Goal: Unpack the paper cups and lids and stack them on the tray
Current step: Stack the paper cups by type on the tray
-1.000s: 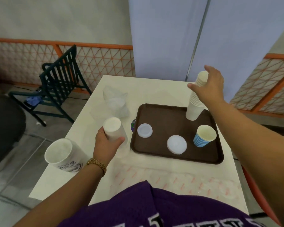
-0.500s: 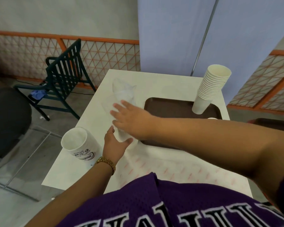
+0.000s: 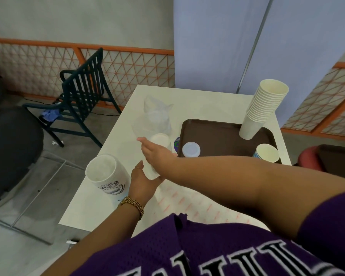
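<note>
The left hand (image 3: pixel 142 181) grips a sleeve of cups (image 3: pixel 157 154) near the tray (image 3: pixel 217 134). The right hand (image 3: pixel 154 151) lies across it, fingers straight.

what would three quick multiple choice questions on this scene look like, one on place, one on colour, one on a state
1. Where does the tall stack of paper cups stand?
A. on the chair
B. at the far right corner of the tray
C. on the floor

2. What colour is the tray?
A. dark brown
B. white
C. orange

3. How are the fingers of the right hand?
A. curled in a fist away from everything
B. pinching a lid
C. stretched out over the sleeve of white cups

Answers:
1 B, its base sits on the tray's far right corner.
2 A, its bare surface shows dark brown against the white table.
3 C, the fingers reach out straight across the sleeve, which the left hand holds from below.
</note>
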Motion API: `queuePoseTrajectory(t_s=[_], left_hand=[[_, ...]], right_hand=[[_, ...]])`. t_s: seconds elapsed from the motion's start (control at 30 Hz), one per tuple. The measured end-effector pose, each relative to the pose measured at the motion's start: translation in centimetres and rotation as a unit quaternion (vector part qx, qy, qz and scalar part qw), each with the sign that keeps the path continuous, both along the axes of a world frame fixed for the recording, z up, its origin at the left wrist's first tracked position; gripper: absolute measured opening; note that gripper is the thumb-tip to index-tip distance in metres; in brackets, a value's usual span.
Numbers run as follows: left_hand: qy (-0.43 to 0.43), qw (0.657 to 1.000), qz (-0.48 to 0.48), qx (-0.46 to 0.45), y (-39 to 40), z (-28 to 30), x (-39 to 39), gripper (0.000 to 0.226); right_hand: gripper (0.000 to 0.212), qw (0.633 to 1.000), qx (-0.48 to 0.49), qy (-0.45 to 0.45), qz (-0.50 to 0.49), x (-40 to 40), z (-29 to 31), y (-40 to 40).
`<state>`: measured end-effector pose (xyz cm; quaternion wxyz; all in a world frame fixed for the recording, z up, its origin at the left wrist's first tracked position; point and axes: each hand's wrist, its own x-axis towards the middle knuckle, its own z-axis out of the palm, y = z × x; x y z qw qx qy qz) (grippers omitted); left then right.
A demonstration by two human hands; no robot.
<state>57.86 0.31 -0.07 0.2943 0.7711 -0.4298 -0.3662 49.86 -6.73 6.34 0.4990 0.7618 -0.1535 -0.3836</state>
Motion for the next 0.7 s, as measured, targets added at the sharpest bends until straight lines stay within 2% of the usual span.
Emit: queuePoseTrajectory(t_s=[0.1,0.4,0.5,0.7], left_hand=[[0.007,1.0,0.004,-0.006,-0.1,0.0,0.3,0.103],[0.037,0.999,0.006,-0.012,-0.9,-0.1,0.4,0.103],[0.026,1.0,-0.003,-0.016,-1.4,0.4,-0.1,0.103],[0.029,0.999,-0.005,-0.038,-2.6,1.2,-1.2,0.104]], right_hand=[[0.066,1.0,0.007,-0.026,0.016,0.0,-0.2,-0.3],[0.058,0.989,0.016,-0.108,0.101,-2.1,2.5,-1.7],[0.065,0.985,0.015,-0.143,0.097,-3.0,4.1,-2.0],[0.055,0.957,0.043,-0.28,0.064,-5.7,7.0,-3.5]])
